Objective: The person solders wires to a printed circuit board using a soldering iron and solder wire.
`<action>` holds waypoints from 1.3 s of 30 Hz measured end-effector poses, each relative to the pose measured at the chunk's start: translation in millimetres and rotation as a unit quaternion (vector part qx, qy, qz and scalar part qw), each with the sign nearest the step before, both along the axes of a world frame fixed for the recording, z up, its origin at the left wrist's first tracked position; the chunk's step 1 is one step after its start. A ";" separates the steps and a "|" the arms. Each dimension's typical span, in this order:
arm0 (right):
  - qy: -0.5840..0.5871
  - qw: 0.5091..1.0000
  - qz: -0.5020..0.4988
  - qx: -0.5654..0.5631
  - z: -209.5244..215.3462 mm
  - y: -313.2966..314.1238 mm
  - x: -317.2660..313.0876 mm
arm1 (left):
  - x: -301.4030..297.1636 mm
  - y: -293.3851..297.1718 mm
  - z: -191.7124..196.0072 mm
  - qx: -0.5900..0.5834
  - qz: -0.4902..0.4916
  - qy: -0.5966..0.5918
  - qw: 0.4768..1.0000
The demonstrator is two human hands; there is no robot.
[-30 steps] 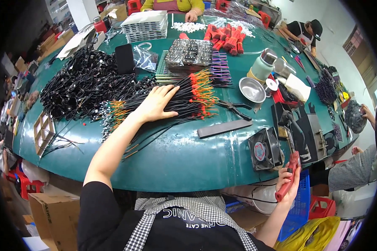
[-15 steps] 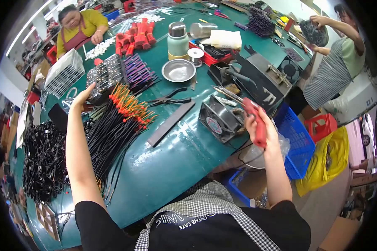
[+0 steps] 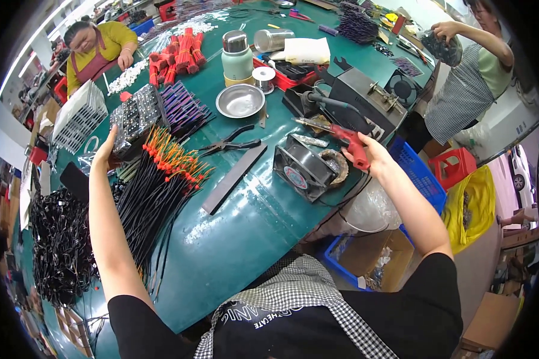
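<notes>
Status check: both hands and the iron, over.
Right hand gripping red-handled soldering iron, tip over the bench. Left hand against the tray of small parts. Small fan directly under the iron.

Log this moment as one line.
left hand: on black wire bundle | right hand: grips red-handled soldering iron | green table

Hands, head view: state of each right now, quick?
Left hand: open, reaching to the tray of small parts.
Right hand: closed around the red-handled soldering iron.
</notes>
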State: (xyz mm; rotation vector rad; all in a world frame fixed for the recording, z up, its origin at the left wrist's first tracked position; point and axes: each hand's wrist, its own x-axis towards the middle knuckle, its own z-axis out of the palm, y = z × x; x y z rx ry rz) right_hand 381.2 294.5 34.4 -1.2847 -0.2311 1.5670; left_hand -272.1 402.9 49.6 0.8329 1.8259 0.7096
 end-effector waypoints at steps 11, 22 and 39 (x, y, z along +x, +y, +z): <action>-0.351 0.914 0.190 0.077 37.4 -9.0 -42.0 | -91.9 20.0 -51.8 0.133 -0.073 -0.260 0.953; -0.682 0.617 0.379 0.101 131.6 18.9 -64.6 | -55.3 37.6 -44.4 0.167 -0.059 -0.134 0.975; -0.247 0.763 0.563 0.199 58.9 154.2 -425.9 | -42.8 -9.5 -10.7 0.161 0.049 -0.246 0.955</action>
